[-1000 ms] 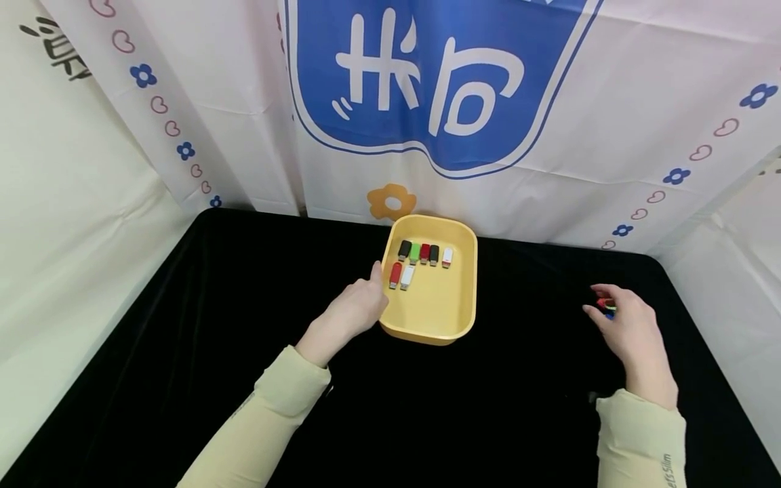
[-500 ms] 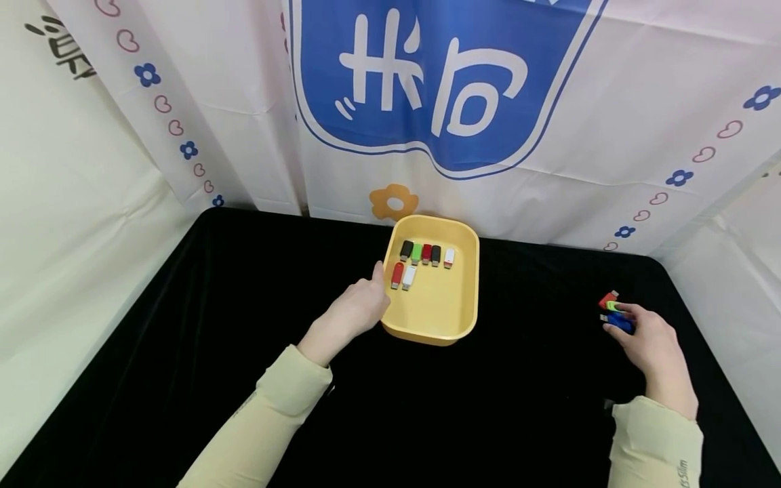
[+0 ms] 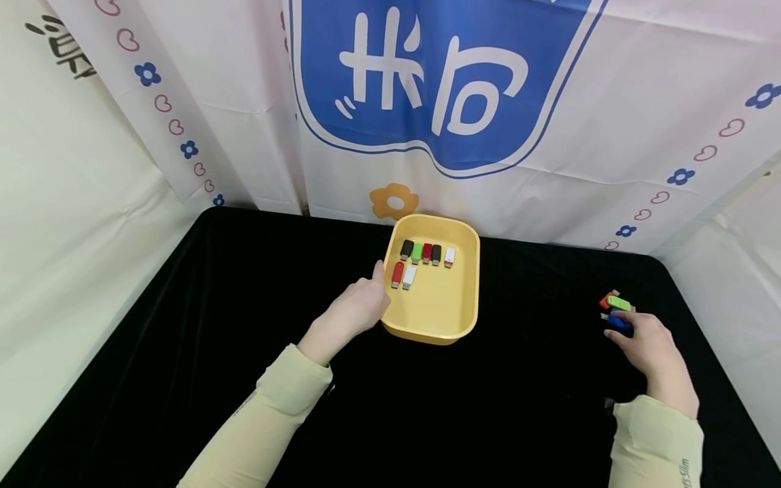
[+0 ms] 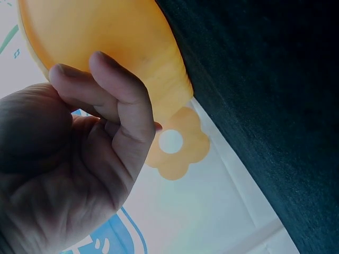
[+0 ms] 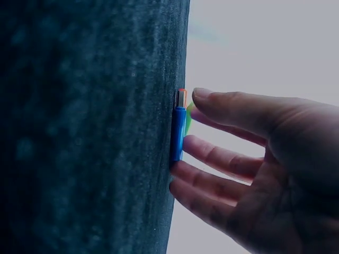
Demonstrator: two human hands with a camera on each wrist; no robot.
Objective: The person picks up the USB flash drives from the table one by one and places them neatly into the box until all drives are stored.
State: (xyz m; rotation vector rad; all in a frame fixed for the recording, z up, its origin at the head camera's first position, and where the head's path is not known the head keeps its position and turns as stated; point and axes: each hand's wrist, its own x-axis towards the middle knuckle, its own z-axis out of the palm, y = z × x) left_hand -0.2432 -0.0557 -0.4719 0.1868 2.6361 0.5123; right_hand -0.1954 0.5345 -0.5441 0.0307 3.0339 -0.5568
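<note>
Beside the yellow tray [image 3: 427,325], my left hand [image 3: 360,305] holds its left rim, one finger straight along the outside. Curled fingers [image 4: 130,100] lie at the tray's wall in the left wrist view; the exact contact is partly hidden. On the far right, my right hand [image 3: 653,349] reaches around a blue USB stick [image 3: 617,321], thumb and fingers apart. In the right wrist view the fingertips are by the blue stick [image 5: 178,135], while the thumb stands off it. A green USB stick [image 3: 619,303] and a red USB stick [image 3: 607,299] lie just beyond.
Inside the tray, several USB sticks lie in two rows, among them a red one [image 3: 397,274] and a white one [image 3: 409,276]. A black cloth [image 3: 518,407] covers the table. Behind it hangs a white curtain [image 3: 549,196] with a blue print.
My right hand has moved right and toward me, uncovering the red and green USB sticks; the green one is now out from under the fingers. The left hand stays at the tray.
</note>
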